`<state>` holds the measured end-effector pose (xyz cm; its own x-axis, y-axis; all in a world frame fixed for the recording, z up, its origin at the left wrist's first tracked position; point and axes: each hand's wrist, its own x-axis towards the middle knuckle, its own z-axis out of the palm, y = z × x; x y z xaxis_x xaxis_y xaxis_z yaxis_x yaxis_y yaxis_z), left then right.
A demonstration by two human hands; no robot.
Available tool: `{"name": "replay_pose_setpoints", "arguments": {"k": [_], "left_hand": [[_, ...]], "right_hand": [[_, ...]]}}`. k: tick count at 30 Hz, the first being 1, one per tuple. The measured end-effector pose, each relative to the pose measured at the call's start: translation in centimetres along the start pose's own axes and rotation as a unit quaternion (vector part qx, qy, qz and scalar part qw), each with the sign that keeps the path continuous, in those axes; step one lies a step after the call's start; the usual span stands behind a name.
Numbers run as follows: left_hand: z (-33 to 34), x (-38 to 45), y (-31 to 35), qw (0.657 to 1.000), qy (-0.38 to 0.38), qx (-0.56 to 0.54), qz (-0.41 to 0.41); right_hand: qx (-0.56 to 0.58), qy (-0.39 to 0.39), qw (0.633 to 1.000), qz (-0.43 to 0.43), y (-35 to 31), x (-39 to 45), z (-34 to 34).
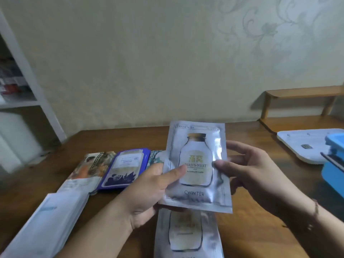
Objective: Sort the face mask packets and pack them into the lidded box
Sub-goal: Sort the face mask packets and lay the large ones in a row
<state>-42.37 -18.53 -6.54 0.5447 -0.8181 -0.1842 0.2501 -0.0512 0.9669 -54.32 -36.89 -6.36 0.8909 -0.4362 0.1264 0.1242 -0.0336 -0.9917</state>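
Both hands hold up a silver face mask packet (pixel 199 146) printed with a bottle, above the brown table (pixel 251 211). My left hand (pixel 150 190) grips its left edge, thumb on the front. My right hand (pixel 249 170) pinches its right edge. A matching silver packet (pixel 188 233) lies flat below it. On the left lie a white stack of packets (pixel 50 224), a packet with a painted picture (pixel 89 168), a blue packet (pixel 126 168) and part of a teal-patterned one (pixel 155 157). The blue box (pixel 333 164) stands at the right edge, its white lid (pixel 305 144) lying beside it.
A low wooden shelf (pixel 301 95) stands on the table's far right corner against the papered wall. A white shelving unit (pixel 28 90) with blurred items fills the left side of the room.
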Motion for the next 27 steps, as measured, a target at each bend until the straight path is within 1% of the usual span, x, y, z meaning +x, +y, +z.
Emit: {"name": "replay_pose_setpoints", "arguments": {"k": [2, 3, 5, 6, 10, 13, 14, 15, 17, 18, 19, 20, 21, 22, 24, 27], "left_hand": [[-0.8, -1.6, -1.4, 0.997, 0.031, 0.062, 0.043], [-1.3, -2.5, -2.2, 0.991, 0.064, 0.105, 0.055], [-2.2, -4.1, -3.8, 0.97, 0.128, 0.195, 0.063], [-2.5, -4.8, -4.6, 0.961, 0.143, 0.231, 0.059], [-3.3, -5.8, -6.7, 0.932, 0.152, 0.323, 0.057], [-3.3, -6.1, -7.4, 0.91, 0.15, 0.379, 0.069], [-3.3, -6.2, -7.4, 0.895, 0.155, 0.412, 0.07], [-3.2, -6.3, -7.3, 0.869, 0.171, 0.456, 0.083], [-3.0, -5.9, -6.6, 0.807, 0.21, 0.527, 0.164], [-2.8, -5.3, -6.2, 0.787, 0.203, 0.543, 0.21], [-2.7, -4.3, -5.9, 0.773, 0.175, 0.558, 0.245], [-2.6, -3.2, -5.8, 0.764, 0.135, 0.574, 0.26], [-2.4, -2.0, -5.8, 0.759, 0.095, 0.592, 0.254], [-2.3, -1.0, -6.0, 0.757, 0.061, 0.61, 0.228], [-2.3, 0.4, -6.5, 0.756, 0.014, 0.634, 0.164], [-2.5, 1.0, -7.4, 0.757, -0.004, 0.643, 0.115]], "right_hand": [[0.006, 0.007, 0.999, 0.031, 0.8, -0.6, 0.8], [-0.013, 0.009, 0.999, 0.04, 1.3, -0.9, 1.2], [-0.083, 0.005, 0.995, 0.047, 2.5, -1.8, 1.9], [-0.116, -0.002, 0.992, 0.05, 3.0, -2.1, 2.2], [-0.204, -0.021, 0.978, 0.029, 4.9, -2.9, 2.8], [-0.29, -0.03, 0.956, 0.021, 5.4, -3.2, 2.5], [-0.326, -0.025, 0.945, 0.009, 5.4, -3.3, 2.3], [-0.371, -0.002, 0.928, -0.02, 5.4, -3.4, 2.1], [-0.449, 0.071, 0.882, -0.124, 5.2, -3.4, 1.9], [-0.473, 0.081, 0.86, -0.173, 4.9, -3.4, 2.2], [-0.497, 0.065, 0.841, -0.201, 4.9, -3.2, 2.7], [-0.528, 0.034, 0.824, -0.202, 5.0, -2.8, 3.2], [-0.555, -0.004, 0.811, -0.183, 5.3, -2.4, 3.7], [-0.569, -0.039, 0.807, -0.152, 5.6, -2.0, 4.0], [-0.561, -0.085, 0.818, -0.094, 6.7, -1.6, 4.0], [-0.534, -0.101, 0.837, -0.063, 7.8, -1.6, 3.4]]}}
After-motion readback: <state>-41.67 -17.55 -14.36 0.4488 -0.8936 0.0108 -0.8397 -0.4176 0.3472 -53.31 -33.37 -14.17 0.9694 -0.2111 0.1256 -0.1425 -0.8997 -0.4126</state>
